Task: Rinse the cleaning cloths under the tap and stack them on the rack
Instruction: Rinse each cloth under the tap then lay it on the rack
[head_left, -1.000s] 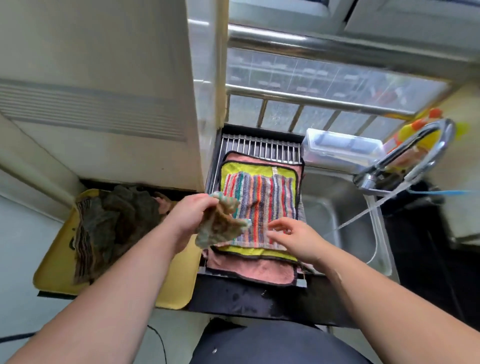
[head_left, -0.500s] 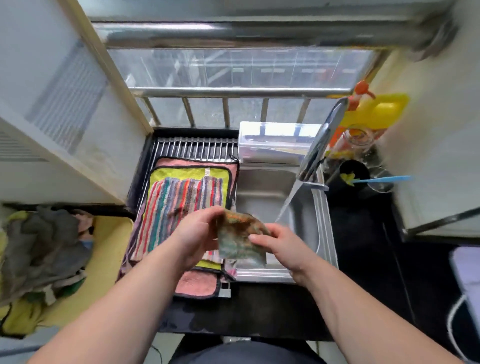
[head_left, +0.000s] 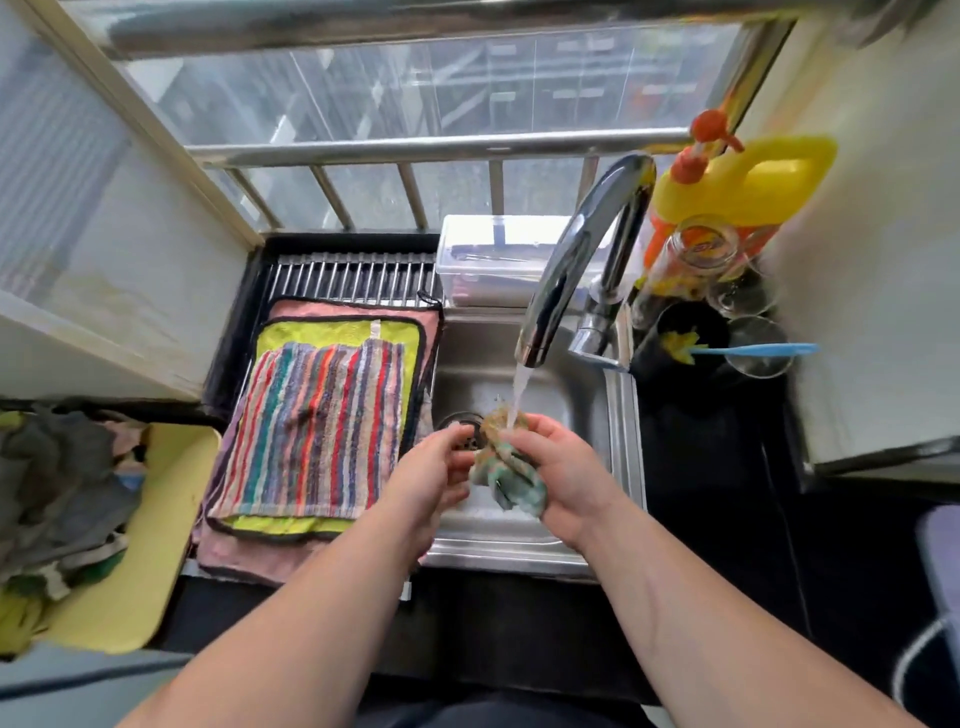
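A bunched brown-and-green cloth (head_left: 506, 462) is under the stream from the chrome tap (head_left: 571, 270), over the steel sink (head_left: 618, 441). My right hand (head_left: 556, 467) grips the cloth from the right. My left hand (head_left: 434, 467) pinches its left side. On the metal rack (head_left: 353, 275) left of the sink lies a stack of cloths: a striped cloth (head_left: 317, 426) on top, a yellow-green cloth (head_left: 311, 332) under it, a pink cloth (head_left: 244, 556) at the bottom.
A yellow tray (head_left: 135, 561) at the far left holds a heap of dark cloths (head_left: 57, 483). A clear plastic box (head_left: 488, 260) sits behind the sink. A yellow bottle (head_left: 748, 182), glass jars (head_left: 696, 254) and a black cup (head_left: 685, 343) with a blue utensil stand right of the tap.
Both hands carried the small cloth from over the rack rightward into the sink and under the running water. My view turned right toward the sink.
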